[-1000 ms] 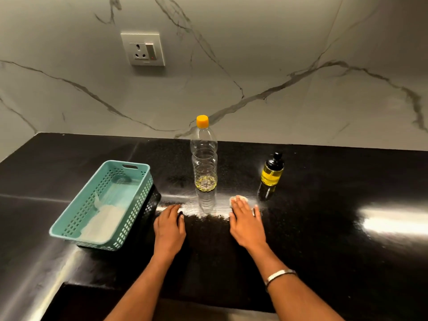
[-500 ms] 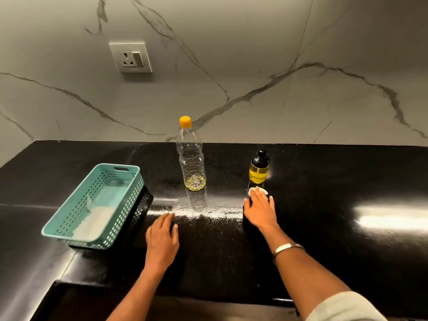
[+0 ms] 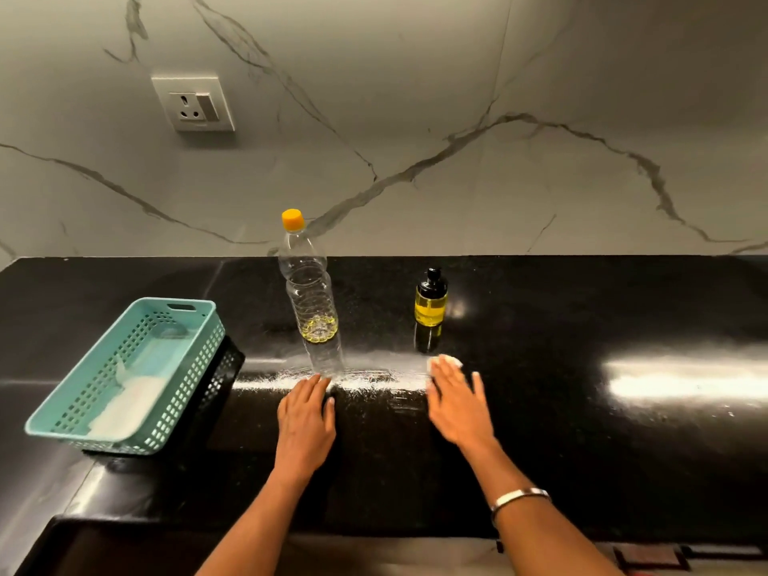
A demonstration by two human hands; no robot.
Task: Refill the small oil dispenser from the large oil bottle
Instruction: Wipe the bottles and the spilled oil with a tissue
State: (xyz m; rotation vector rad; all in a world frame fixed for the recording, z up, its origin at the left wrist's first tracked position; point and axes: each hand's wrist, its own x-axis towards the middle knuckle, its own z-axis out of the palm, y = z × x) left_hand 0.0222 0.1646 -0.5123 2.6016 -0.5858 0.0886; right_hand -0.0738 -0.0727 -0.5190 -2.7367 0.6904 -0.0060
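Observation:
The large clear oil bottle [image 3: 309,291] with an orange cap stands upright on the black counter [image 3: 561,326], with only a little yellow oil at its bottom. To its right stands the small oil dispenser [image 3: 431,301], black-topped and holding yellow oil. My left hand [image 3: 305,413] rests flat on the counter just in front of the bottle. My right hand [image 3: 457,399] lies flat, fingers straight, pressing a white cloth [image 3: 446,361] onto the counter in front of the dispenser. A smeared, shiny streak runs between my two hands.
A teal perforated basket [image 3: 195,322] with a white cloth inside sits at the left of the counter. A wall socket [image 3: 193,103] is on the marble backsplash. Bright glare lies on the counter at the right. The counter's front edge runs just below my forearms.
My right hand with the white cloth has slid back from the dispenser's base toward me. My left hand has moved slightly forward toward the bottle.

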